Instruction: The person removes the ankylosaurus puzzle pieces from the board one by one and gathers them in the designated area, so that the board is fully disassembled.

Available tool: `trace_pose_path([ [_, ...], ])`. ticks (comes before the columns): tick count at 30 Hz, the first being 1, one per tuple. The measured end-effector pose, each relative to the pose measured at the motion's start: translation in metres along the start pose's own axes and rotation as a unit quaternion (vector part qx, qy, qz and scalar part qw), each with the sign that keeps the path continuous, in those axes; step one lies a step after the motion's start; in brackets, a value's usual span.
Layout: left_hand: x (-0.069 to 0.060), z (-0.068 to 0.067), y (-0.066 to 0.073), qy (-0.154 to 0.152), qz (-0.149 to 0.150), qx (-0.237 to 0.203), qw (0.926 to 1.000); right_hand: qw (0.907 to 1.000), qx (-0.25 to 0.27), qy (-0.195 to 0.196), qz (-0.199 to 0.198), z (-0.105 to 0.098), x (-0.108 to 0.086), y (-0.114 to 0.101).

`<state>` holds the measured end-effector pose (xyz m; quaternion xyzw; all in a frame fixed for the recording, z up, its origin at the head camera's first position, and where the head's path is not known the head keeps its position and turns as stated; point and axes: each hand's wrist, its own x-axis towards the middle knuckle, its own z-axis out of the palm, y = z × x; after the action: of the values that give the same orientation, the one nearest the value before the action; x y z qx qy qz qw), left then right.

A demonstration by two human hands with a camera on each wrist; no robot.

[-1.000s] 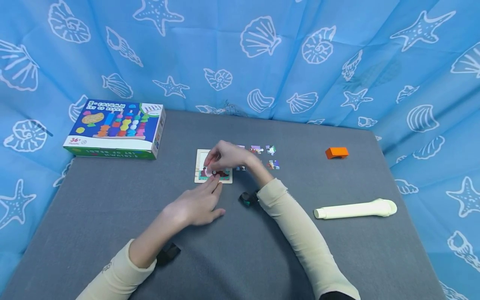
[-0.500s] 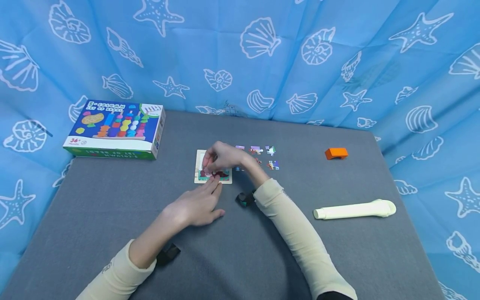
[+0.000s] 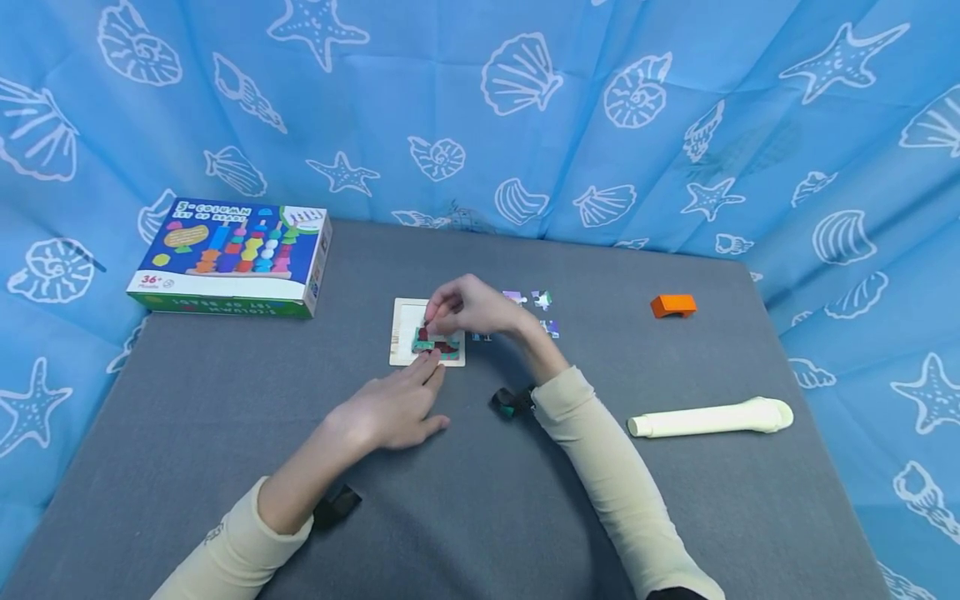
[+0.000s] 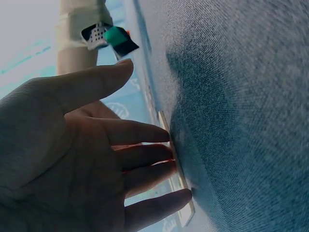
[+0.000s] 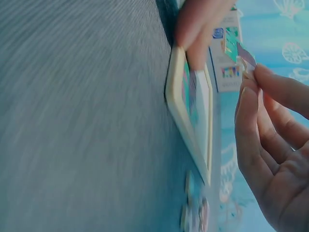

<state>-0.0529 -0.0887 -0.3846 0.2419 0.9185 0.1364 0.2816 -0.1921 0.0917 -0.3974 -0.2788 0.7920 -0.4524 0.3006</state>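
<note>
A square wooden puzzle tray (image 3: 397,333) lies on the grey table, partly filled with teal and dark red picture pieces along its lower right. My left hand (image 3: 397,410) stays with straight fingers, the fingertips touching the tray's near edge. In the left wrist view the left hand (image 4: 96,145) has its fingers spread against the tray's side. Above the tray, my right hand (image 3: 474,307) pinches a puzzle piece between thumb and forefinger. The right wrist view shows this teal and dark purple puzzle piece (image 5: 245,55) raised clear of the tray (image 5: 174,87).
Several loose puzzle pieces (image 3: 542,300) lie right of the tray, some behind the right hand. A bead-set box (image 3: 232,258) sits at the back left. Over on the right are an orange arched block (image 3: 673,306) and a cream microphone-shaped object (image 3: 712,418).
My right hand has lifted a piece from the tray's lower left and moved slightly right with it, baring white tray floor there. The left hand has stayed in place.
</note>
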Motion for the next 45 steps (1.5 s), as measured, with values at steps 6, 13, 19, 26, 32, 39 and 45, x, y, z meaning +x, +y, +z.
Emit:
trace_pose_path([
  [6, 0.001, 0.001, -0.001, 0.005, -0.001, -0.001, 1.0, 0.9999, -0.003, 0.008, 0.011, -0.014, -0.027, 0.007],
  [13, 0.001, 0.002, -0.001, 0.006, -0.002, -0.002, 1.0, 0.9993, -0.015, 0.019, 0.028, -0.025, -0.054, 0.013],
  [19, 0.0, 0.001, -0.002, 0.016, 0.003, 0.001, 0.9999, 0.9976, -0.028, 0.03, 0.057, -0.027, -0.066, 0.02],
  [26, 0.0, -0.001, -0.004, 0.041, 0.021, 0.02, 0.9987, 0.9962, -0.039, 0.016, 0.076, -0.025, -0.067, 0.027],
  [32, 0.002, -0.001, -0.007, 0.048, 0.019, 0.018, 0.9985, 0.9939, -0.064, 0.003, 0.09, -0.021, -0.064, 0.024],
  [39, 0.004, -0.004, -0.01, 0.05, 0.017, 0.011, 0.9985, 0.9912, -0.088, 0.006, 0.099, -0.018, -0.063, 0.025],
  [45, 0.006, -0.007, -0.013, 0.048, 0.012, 0.004, 0.9988, 0.9907, -0.09, 0.009, 0.102, -0.02, -0.064, 0.026],
])
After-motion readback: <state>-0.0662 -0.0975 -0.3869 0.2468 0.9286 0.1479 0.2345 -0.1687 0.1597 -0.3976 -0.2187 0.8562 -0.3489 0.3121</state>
